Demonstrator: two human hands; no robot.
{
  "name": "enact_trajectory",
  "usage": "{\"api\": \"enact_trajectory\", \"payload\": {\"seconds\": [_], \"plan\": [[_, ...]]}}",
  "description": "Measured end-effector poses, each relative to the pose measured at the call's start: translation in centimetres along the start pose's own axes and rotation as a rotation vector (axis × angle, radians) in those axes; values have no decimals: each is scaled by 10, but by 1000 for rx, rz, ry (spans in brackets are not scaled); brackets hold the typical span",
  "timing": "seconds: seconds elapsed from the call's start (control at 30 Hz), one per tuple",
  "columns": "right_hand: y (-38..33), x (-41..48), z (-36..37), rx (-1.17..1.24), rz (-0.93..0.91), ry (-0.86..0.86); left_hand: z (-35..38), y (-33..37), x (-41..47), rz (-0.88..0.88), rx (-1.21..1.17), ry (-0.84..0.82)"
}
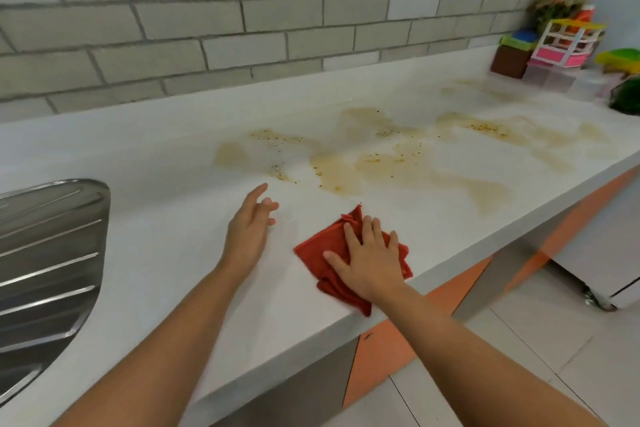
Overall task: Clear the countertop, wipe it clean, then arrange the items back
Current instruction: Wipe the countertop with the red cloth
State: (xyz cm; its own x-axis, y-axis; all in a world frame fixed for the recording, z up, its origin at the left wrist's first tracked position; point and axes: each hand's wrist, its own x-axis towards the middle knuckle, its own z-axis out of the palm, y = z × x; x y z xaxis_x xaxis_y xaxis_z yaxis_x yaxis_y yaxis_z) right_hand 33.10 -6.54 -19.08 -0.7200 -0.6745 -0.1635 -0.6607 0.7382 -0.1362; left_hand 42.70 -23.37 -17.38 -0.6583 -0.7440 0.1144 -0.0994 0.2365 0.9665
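- Steel sink drainboard point(48, 253) sat far left, set into the tabletop point(156, 156).
- Left hand point(247, 232) held nothing, fingers relaxed; touching the tabletop or just above it, couldn't tell.
- Red cloth point(322, 246), folded and rumpled, lay near the front edge.
- Right hand point(370, 260) pressed flat on the cloth, fingers spread, not curled round it.
- Brown stains point(381, 156) with dark specks covered the middle-right; wiping looked barely begun.
- Items point(561, 45) were bunched far right: clearing looked done, arranging back not yet.
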Motion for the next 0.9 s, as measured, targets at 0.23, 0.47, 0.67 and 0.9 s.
{"api": "enact_trajectory", "payload": {"seconds": [0.23,0.47,0.67,0.9], "plan": [[-50,55,-10,-79,-214,-20,-62,-23,47,-2,246,119],[-38,33,-7,-128,-95,164,-118,-48,117,98,595,119],[-112,54,3,6,-187,41,-161,-66,154,-119,377,242],[-120,118,-1,-6,-348,75,-171,-78,162,-196,-72,346]]}}
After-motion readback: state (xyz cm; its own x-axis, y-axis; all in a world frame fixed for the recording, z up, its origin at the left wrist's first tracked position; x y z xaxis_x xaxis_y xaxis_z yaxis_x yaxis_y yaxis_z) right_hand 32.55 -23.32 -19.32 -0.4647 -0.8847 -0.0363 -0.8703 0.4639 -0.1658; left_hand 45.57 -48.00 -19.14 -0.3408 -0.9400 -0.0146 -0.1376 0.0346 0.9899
